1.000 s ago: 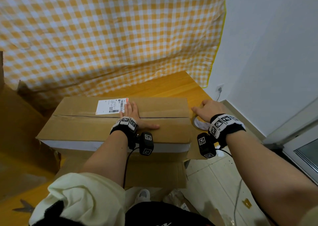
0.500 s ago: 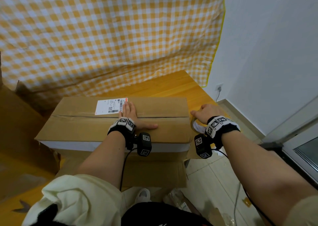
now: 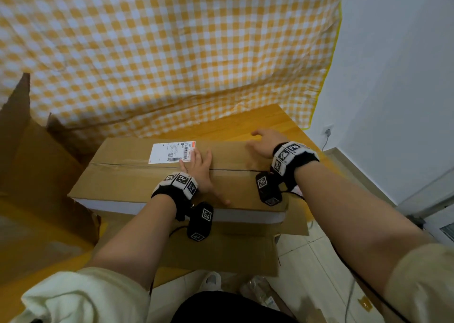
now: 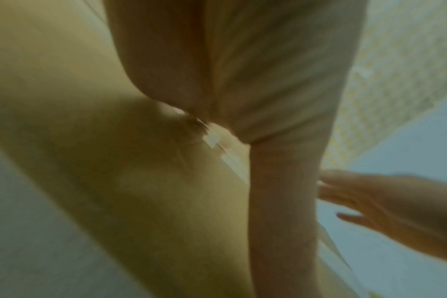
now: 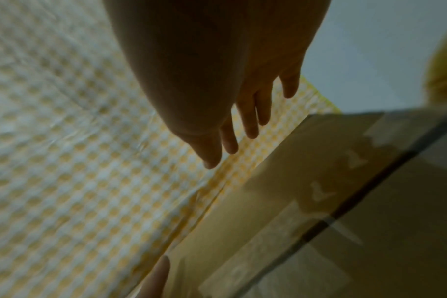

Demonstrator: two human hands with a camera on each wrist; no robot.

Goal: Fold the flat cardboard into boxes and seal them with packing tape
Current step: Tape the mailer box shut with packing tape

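At far left of your head view, loose cardboard (image 3: 36, 175) stands against the checked cloth (image 3: 159, 52) that hangs behind the table (image 3: 258, 121). The box (image 3: 137, 182) lies on the table before you, its two top flaps folded shut and meeting along a seam that runs left to right; a white label (image 3: 172, 152) sits on the far flap, left of centre. Your left hand (image 3: 200, 172) lies flat on the box at mid-seam, fingers straight and together, their tips touching the label's right edge, thumb spread toward you on the near flap; your left wrist view (image 4: 242, 70) shows the palm pressed onto cardboard, though blurred. A flat sheet (image 3: 221, 254) lies under the box and juts out over the table's near edge. Your right hand (image 3: 264, 143) is over the box's right end, above the far flap, fingers loosely extended and holding nothing; your right wrist view (image 5: 217, 80) shows the fingers straight and slightly apart, clear of the surface, with the seam running below. Whether the hand touches the box you cannot tell. At far right stand the white wall (image 3: 393, 64) and, low on it, a socket (image 3: 328, 129)
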